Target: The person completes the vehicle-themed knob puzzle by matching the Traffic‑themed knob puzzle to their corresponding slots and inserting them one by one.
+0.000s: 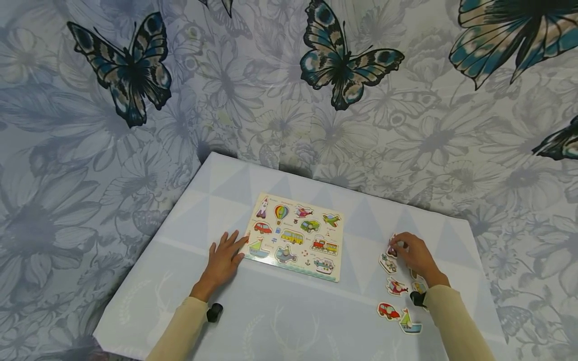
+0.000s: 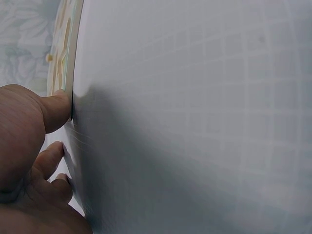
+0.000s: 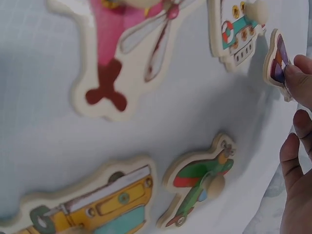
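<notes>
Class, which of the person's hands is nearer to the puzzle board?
Left. The left hand touches the puzzle board at its left side; the right hand is away beyond the board's right edge, pinching a loose piece.

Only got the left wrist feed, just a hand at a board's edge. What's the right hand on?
Observer: The right hand grips a small piece with purple on it at its fingertips.

Operator: Can't make out the top of the board from here. What's printed mid-board?

Observer: A yellow bus picture, per the head view.

Operator: Do the loose pieces have anything to grab?

Observer: At least one does: in the right wrist view, the green plane piece has a round knob on its face.
</notes>
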Demonstrator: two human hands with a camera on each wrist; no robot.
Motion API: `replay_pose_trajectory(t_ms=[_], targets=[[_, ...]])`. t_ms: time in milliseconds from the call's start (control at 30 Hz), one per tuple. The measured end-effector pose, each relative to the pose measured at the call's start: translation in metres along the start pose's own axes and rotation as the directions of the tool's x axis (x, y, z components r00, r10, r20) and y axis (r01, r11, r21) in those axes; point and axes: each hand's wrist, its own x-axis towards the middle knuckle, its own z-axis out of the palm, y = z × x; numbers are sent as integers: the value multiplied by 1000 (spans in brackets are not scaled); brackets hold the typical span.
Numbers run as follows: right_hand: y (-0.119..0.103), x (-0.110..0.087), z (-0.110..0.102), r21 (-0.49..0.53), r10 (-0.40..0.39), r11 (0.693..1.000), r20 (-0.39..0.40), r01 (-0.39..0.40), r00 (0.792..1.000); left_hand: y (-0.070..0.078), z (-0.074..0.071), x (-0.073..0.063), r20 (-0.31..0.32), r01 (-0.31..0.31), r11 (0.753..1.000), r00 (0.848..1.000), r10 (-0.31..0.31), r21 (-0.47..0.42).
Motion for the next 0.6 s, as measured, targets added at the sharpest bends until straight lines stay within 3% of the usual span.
replay_pose_trajectory(t_ms=[300,600], targets=[[-9,10,7,4,-84,996,-37,84,996,0,1,0,-6,0,1000,1000,0,-20],[-31,19,9,24,-129,991,8,128,992,-2,2,1,3,11,1000,1000,-10,-18]])
